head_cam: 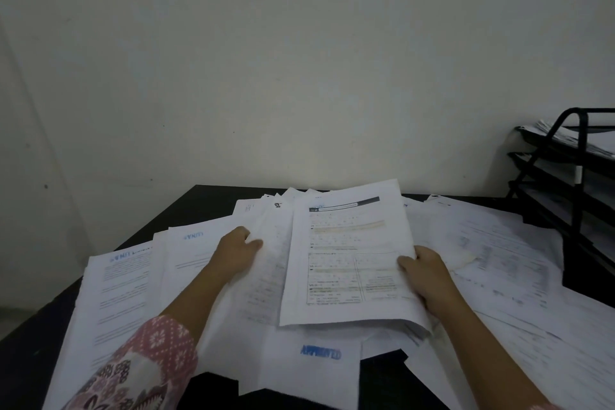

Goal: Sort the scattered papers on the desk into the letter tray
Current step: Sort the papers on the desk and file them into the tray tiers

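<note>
A right hand (427, 276) grips a bundle (346, 260) of printed pages by its right edge, thumb across the top page and fingers curled beneath, lifting that side above the litter. The left hand (234, 251) pinches the edge of a sheet (269, 263) just beside the bundle, thumb on top; whether that sheet belongs to the bundle or lies loose under it cannot be told. A patterned pink sleeve (149, 359) covers the left forearm.

Around both hands, papers (499, 253) overlap across most of a black desk (186, 206), among them a stamped sheet (319, 352) bearing a blue mark, close to the near edge. The tray (572, 176), a black tiered rack, stands at the desk's far right corner against a pale wall (299, 60), well apart from the hands. Its top tier holds some pages already; the lower tiers are too dark to read.

The step in hand appears to be gathering: a bundle is picked out and is being squared up, not yet carried. With so much paper on the desk, the job looks to be in its early part. The next move likely calls for a firm hold with both hands, a swing to the right, and a level slide into a chosen tier so the pages do not fan out or catch on the frame.
</note>
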The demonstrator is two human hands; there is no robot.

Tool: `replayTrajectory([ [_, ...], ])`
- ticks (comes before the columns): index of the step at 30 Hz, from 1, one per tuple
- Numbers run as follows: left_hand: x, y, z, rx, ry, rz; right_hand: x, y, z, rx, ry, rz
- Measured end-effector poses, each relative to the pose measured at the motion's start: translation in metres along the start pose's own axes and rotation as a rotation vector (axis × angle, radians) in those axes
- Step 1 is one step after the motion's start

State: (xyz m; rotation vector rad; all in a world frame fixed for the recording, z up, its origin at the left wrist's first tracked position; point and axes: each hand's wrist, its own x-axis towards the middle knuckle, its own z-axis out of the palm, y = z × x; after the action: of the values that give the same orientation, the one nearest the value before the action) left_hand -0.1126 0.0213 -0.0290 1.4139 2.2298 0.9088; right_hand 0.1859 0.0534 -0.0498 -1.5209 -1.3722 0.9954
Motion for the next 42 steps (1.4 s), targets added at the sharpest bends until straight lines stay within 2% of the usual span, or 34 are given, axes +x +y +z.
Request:
replayTrajectory([
  [4, 0.0, 0.012, 0.012, -0.211, 0.027, -0.096, -0.007, -0.001, 0.009, -0.051, 0.01, -0.09],
  [8, -0.006, 0.019, 0.008, -0.421, -0.271, -0.15, -0.011, 0.0, 0.018, -0.134, 0.039, -0.201],
  [10, -0.011, 0.022, 0.006, -0.365, -0.386, -0.09, -0.012, 0.0, 0.023, -0.187, 0.037, -0.227],
  [13, -0.016, 0.024, 0.009, -0.275, -0.469, 0.024, -0.015, -0.002, 0.03, -0.256, 0.013, -0.273],
  [15, -0.017, 0.024, 0.012, -0.202, -0.445, 0.052, -0.016, -0.002, 0.033, -0.296, 0.01, -0.295],
  [18, -0.019, 0.027, 0.015, -0.149, -0.324, 0.083, -0.014, 0.001, 0.031, -0.337, 0.034, -0.292],
  [21, -0.021, 0.024, 0.015, -0.134, -0.174, 0.073, -0.006, 0.002, 0.013, -0.474, 0.158, -0.241],
  [23, -0.019, 0.018, 0.016, -0.182, -0.132, 0.065, 0.0, 0.002, -0.007, -0.669, 0.256, -0.129],
  [25, -0.019, 0.013, 0.018, -0.258, -0.108, 0.057, 0.004, 0.001, -0.026, -0.791, 0.278, 0.055],
  [28, -0.015, 0.011, 0.019, -0.34, -0.082, 0.06, 0.011, 0.003, -0.031, -0.755, 0.22, 0.253],
  [35, -0.008, 0.006, 0.021, -0.418, -0.012, 0.069, 0.028, -0.017, -0.024, -0.787, 0.085, 0.373],
  [42, -0.008, 0.002, 0.021, -0.44, -0.019, 0.069, 0.043, -0.015, -0.029, -0.51, 0.132, 0.409],
])
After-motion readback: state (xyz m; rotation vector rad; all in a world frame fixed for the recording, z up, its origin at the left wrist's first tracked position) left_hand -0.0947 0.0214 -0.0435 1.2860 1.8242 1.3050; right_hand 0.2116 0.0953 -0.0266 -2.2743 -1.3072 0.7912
